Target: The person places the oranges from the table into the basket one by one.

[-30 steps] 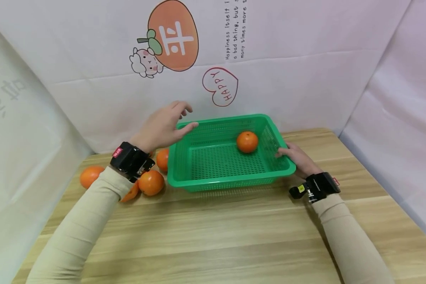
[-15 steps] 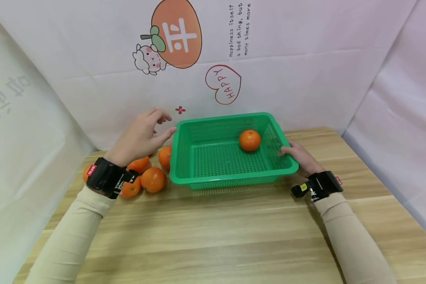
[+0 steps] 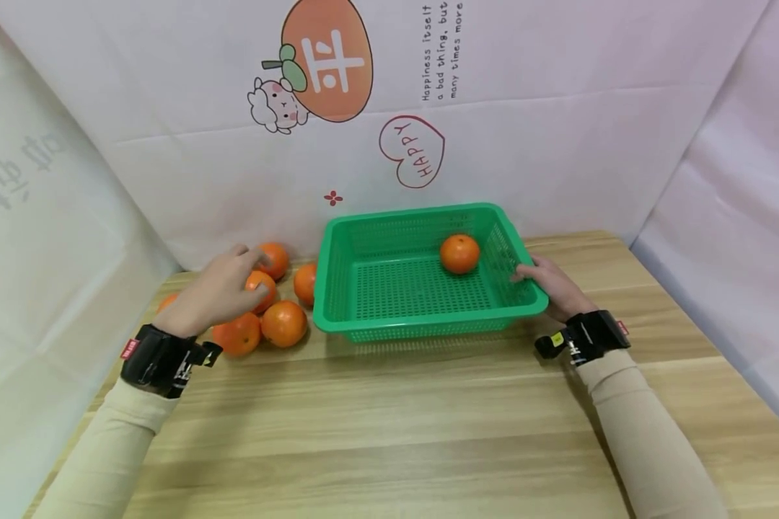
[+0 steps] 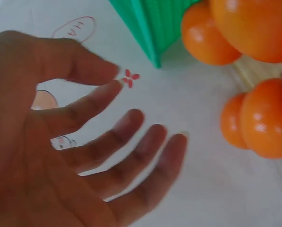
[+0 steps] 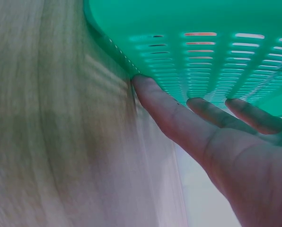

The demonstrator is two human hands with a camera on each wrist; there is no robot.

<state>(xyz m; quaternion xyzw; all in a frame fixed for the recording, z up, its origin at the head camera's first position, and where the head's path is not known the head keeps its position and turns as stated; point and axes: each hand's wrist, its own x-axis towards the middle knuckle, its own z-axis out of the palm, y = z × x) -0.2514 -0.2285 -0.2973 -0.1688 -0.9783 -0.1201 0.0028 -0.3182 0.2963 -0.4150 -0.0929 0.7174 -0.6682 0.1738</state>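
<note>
My left hand (image 3: pixel 216 294) hovers over a cluster of oranges (image 3: pixel 284 324) left of the basket, fingers loosely bent and nothing in them. In the left wrist view, its thumb and index fingertips come near each other, with several oranges (image 4: pixel 268 118) off to the right. A green perforated plastic basket (image 3: pixel 422 324) stands on the table with one orange (image 3: pixel 459 254) inside, near its right end. My right hand (image 3: pixel 557 290) holds the basket's right rim. Seen from the right wrist, its fingers (image 5: pixel 179 113) lie against the slotted outer wall.
The wooden table (image 3: pixel 389 432) ends at the back against a white cloth wall (image 3: pixel 558 130) printed with drawings and words. More white cloth hangs at both sides. One orange (image 3: pixel 305 283) lies right beside the basket's left wall.
My left hand has moved left and down, from above the basket's left rim to over the oranges, baring more of them. The right hand keeps its hold; the view has shifted slightly.
</note>
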